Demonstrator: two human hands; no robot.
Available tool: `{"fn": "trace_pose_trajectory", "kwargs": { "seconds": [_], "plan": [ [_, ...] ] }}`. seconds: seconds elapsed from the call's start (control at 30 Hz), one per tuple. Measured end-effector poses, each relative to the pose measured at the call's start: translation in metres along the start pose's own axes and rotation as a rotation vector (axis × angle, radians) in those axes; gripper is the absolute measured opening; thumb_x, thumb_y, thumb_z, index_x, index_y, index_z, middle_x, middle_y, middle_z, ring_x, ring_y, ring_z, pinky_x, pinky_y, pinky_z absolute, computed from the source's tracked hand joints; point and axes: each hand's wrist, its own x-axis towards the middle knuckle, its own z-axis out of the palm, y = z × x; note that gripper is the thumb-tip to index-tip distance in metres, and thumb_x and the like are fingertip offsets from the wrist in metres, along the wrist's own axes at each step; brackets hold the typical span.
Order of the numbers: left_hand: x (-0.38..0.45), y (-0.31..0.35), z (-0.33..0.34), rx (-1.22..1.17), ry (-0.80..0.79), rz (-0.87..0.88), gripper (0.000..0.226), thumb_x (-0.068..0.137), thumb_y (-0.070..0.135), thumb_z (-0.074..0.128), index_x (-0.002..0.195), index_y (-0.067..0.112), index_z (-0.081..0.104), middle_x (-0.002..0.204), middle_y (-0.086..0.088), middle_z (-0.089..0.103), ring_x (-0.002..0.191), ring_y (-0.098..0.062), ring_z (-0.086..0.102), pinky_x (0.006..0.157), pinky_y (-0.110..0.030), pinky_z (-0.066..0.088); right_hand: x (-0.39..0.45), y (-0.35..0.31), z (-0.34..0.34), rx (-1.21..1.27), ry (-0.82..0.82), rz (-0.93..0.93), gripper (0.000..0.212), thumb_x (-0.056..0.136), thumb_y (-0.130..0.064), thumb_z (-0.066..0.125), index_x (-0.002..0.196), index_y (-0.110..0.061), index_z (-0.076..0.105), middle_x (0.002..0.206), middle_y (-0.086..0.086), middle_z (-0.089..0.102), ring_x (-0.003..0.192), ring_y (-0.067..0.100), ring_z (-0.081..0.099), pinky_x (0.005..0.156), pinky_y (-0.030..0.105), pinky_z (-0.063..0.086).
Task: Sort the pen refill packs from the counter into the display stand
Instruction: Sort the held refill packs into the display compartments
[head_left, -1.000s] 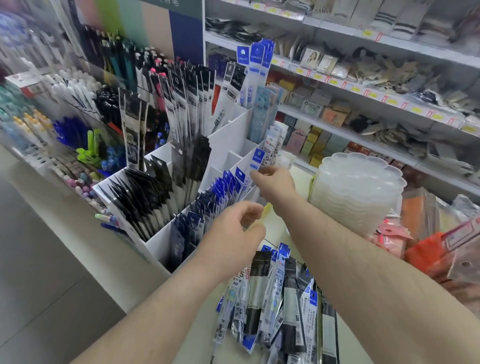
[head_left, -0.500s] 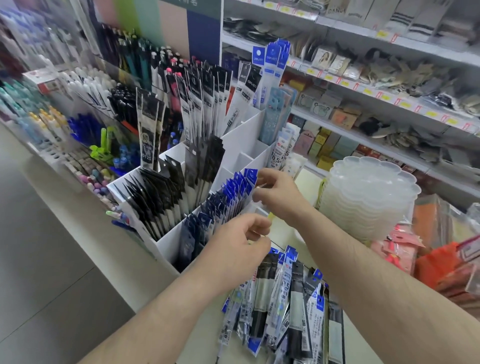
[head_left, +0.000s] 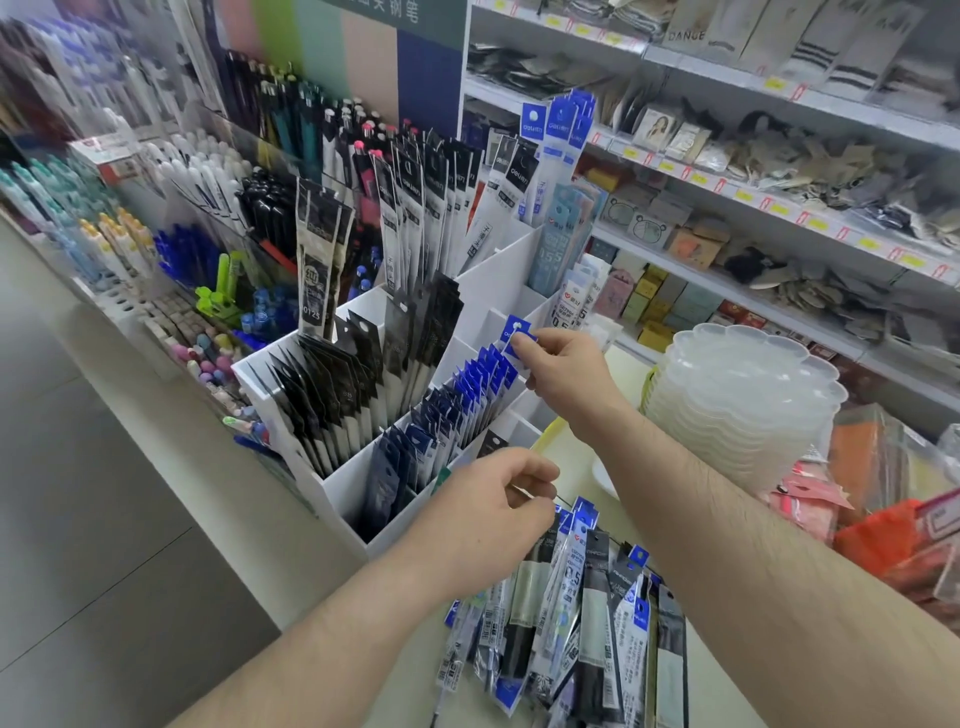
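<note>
A white display stand (head_left: 358, 491) with tiered compartments holds rows of black and blue refill packs. My right hand (head_left: 563, 371) pinches the blue header of a refill pack (head_left: 516, 332) over the back of the blue row (head_left: 467, 400). Lower down, my left hand (head_left: 491, 501) hovers with fingers loosely curled above a loose pile of refill packs (head_left: 576, 618) lying on the counter; it seems to hold nothing.
A stack of clear scalloped plastic trays (head_left: 737, 405) stands right of the stand. Orange and pink packets (head_left: 893, 525) lie at the far right. Shelves of small goods (head_left: 727, 197) run behind. Pens fill the racks (head_left: 171, 223) on the left, above grey floor.
My right hand now pinches a blue-headed pack raised at the back of the blue row. My left hand stayed above the pile. The camera view shifted slightly.
</note>
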Motion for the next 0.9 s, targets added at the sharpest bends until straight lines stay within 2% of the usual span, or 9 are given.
{"fn": "trace_pose_trajectory", "kwargs": {
  "seconds": [0.1,0.2,0.33,0.53,0.6,0.67,0.73,0.8,0.9],
  "plan": [
    [-0.002,-0.001,-0.002,0.013,-0.008,-0.009,0.028,0.090,0.017,0.058,0.110,0.035,0.063,0.099,0.019,0.067,0.086,0.002,0.062,0.089,-0.024,0.052,-0.001,-0.003,0.001,0.021,-0.006,-0.001,0.023,0.097,-0.034,0.061,0.081,-0.023,0.072,0.085,0.012,0.073,0.064,0.011,0.055,0.065,0.029,0.046],
    [-0.002,-0.002,-0.001,0.019,-0.008,-0.008,0.027,0.090,0.017,0.059,0.106,0.038,0.062,0.098,0.020,0.067,0.084,0.002,0.062,0.089,-0.026,0.053,-0.002,-0.006,-0.001,0.045,-0.003,-0.013,0.020,0.096,-0.025,0.062,0.083,-0.016,0.074,0.079,0.016,0.069,0.061,0.010,0.052,0.062,0.025,0.045],
    [-0.003,0.000,0.001,0.035,-0.036,-0.015,0.025,0.091,0.020,0.059,0.106,0.039,0.062,0.098,0.021,0.067,0.085,0.003,0.062,0.091,-0.028,0.053,-0.001,-0.007,-0.003,0.006,0.017,-0.055,0.014,0.091,-0.023,0.066,0.080,-0.019,0.074,0.083,0.012,0.073,0.069,0.014,0.058,0.069,0.038,0.051],
    [-0.003,0.005,0.001,0.083,-0.051,-0.016,0.023,0.095,0.023,0.057,0.113,0.036,0.062,0.102,0.022,0.066,0.091,0.003,0.061,0.089,-0.021,0.052,-0.003,-0.010,-0.005,-0.043,-0.071,-0.001,0.021,0.091,-0.028,0.067,0.081,-0.011,0.075,0.071,0.017,0.063,0.062,0.019,0.046,0.062,0.037,0.042],
    [-0.001,0.005,0.003,0.087,-0.054,-0.015,0.022,0.094,0.023,0.057,0.111,0.037,0.062,0.102,0.021,0.066,0.091,0.004,0.061,0.089,-0.021,0.051,-0.002,-0.013,-0.006,-0.062,-0.022,-0.024,0.022,0.092,-0.027,0.065,0.081,-0.011,0.075,0.076,0.022,0.066,0.062,0.018,0.048,0.062,0.036,0.043],
    [0.000,0.005,0.004,0.076,-0.051,-0.011,0.021,0.094,0.022,0.058,0.105,0.039,0.061,0.101,0.020,0.067,0.090,0.003,0.061,0.091,-0.024,0.052,-0.002,-0.016,-0.008,-0.049,0.035,-0.046,0.024,0.093,-0.027,0.064,0.083,-0.007,0.073,0.068,0.017,0.059,0.061,0.017,0.046,0.061,0.036,0.042],
    [0.001,0.005,0.003,0.072,-0.046,-0.007,0.021,0.093,0.022,0.058,0.105,0.039,0.061,0.101,0.020,0.067,0.090,0.003,0.061,0.091,-0.024,0.052,-0.002,-0.020,-0.011,-0.046,0.082,-0.078,0.026,0.094,-0.027,0.064,0.085,-0.005,0.072,0.065,0.012,0.057,0.060,0.017,0.047,0.060,0.039,0.043],
    [0.002,0.005,0.003,0.079,-0.043,0.000,0.022,0.094,0.023,0.057,0.109,0.037,0.062,0.101,0.021,0.067,0.091,0.004,0.061,0.089,-0.020,0.051,-0.003,-0.025,-0.014,-0.041,0.140,-0.128,0.027,0.095,-0.027,0.063,0.084,-0.003,0.072,0.069,0.019,0.060,0.061,0.017,0.048,0.061,0.045,0.047],
    [0.001,0.008,0.005,0.053,0.000,0.036,0.023,0.093,0.017,0.059,0.109,0.032,0.065,0.099,0.018,0.068,0.089,0.004,0.061,0.084,-0.014,0.050,-0.007,-0.038,-0.025,0.060,0.248,-0.224,0.028,0.095,-0.024,0.064,0.082,0.000,0.068,0.061,0.006,0.054,0.057,0.014,0.044,0.056,0.041,0.041]
  ]
}}
